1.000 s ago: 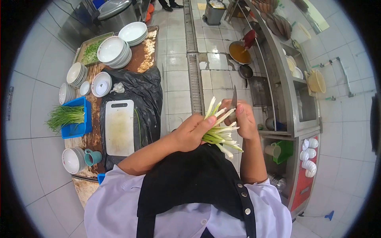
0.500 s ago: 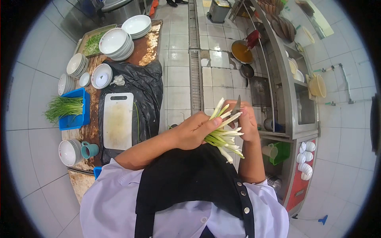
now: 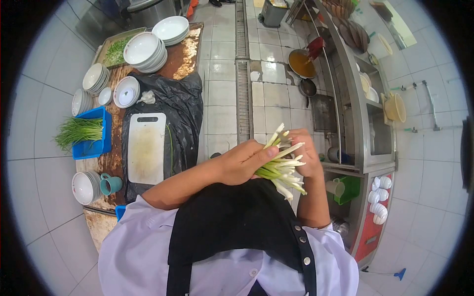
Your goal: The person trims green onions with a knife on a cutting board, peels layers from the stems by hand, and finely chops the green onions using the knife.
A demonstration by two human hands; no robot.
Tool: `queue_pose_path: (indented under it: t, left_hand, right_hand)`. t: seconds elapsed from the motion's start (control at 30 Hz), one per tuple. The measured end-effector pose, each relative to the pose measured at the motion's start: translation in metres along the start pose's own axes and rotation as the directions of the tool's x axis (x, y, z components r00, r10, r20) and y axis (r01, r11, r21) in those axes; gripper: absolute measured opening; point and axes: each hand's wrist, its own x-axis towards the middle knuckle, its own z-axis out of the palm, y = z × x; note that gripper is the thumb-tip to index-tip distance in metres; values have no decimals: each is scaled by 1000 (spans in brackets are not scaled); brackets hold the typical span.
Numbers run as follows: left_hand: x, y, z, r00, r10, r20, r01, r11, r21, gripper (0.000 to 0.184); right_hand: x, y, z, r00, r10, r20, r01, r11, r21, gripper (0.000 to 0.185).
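My left hand (image 3: 242, 162) is closed around a bunch of spring onions (image 3: 279, 170) in front of my chest. Their white root ends fan out to the right, and the green parts run back under my palm. Close against the upper right of the bunch is my right hand (image 3: 305, 154), its fingers curled. It holds a small knife, whose blade showed a moment ago but is now mostly hidden by the fingers and stalks.
On the left table, a white cutting board (image 3: 147, 148) lies on black plastic (image 3: 187, 103). Around it stand stacked bowls (image 3: 145, 52), a blue bin (image 3: 106, 133) of green stalks and a teal mug (image 3: 111, 185). Steel shelving (image 3: 377, 143) runs along the right.
My right hand has turned and the knife blade, upright before, no longer shows plainly. The bunch has shifted slightly right, with my left hand still gripping it.
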Motion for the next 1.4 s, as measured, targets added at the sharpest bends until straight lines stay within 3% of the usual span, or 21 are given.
queue_pose_path:
  t: [0.07,0.1,0.27,0.33,0.43,0.57,0.83,0.93,1.03,1.13,1.27,1.4]
  left_hand:
    - [-2,-5,-1,1000,-21,-14,21,1000,-11,69]
    - [-3,-10,-3,999,-33,-28,32,999,-21,68]
    - [-9,-28,-1,999,37,-30,-32,990,138,58]
    - [-13,-12,3,999,-25,-20,28,991,132,55]
    - [-14,-15,2,999,36,27,-39,991,130,54]
    - [-16,-11,1,1000,3,20,-4,998,63,55]
    - [-15,-9,2,997,-71,20,72,997,-42,60]
    - [-12,-10,-5,972,-170,161,199,963,-182,68]
    - [-8,-6,-13,935,-171,311,272,908,-319,74]
    - [-9,-8,-18,927,-230,296,334,866,-373,76]
    - [-5,-4,-19,929,-235,285,327,882,-339,75]
    - [-2,-4,-17,932,-134,337,239,926,-293,77]
  right_hand:
    - [-9,5,-8,984,101,-147,-96,995,36,68]
    - [0,-6,-17,990,99,-100,-82,982,168,74]
    - [19,-20,-21,1000,-2,-16,2,999,38,77]
    - [26,-19,-21,995,-11,96,10,1000,12,76]
    - [29,-8,-18,987,-54,149,46,997,60,73]
    - [35,-14,-8,993,-32,116,30,999,13,85]
    - [32,-3,-11,991,-54,126,56,998,-15,87]
    - [35,-8,-9,985,-75,156,73,997,16,88]
    - [34,-5,-8,979,-116,169,98,989,109,82]
    - [37,-9,-6,975,-135,174,110,983,149,80]
    - [35,-8,-5,983,-77,166,58,991,117,87]
    - [32,-8,-2,972,-99,214,75,990,118,81]
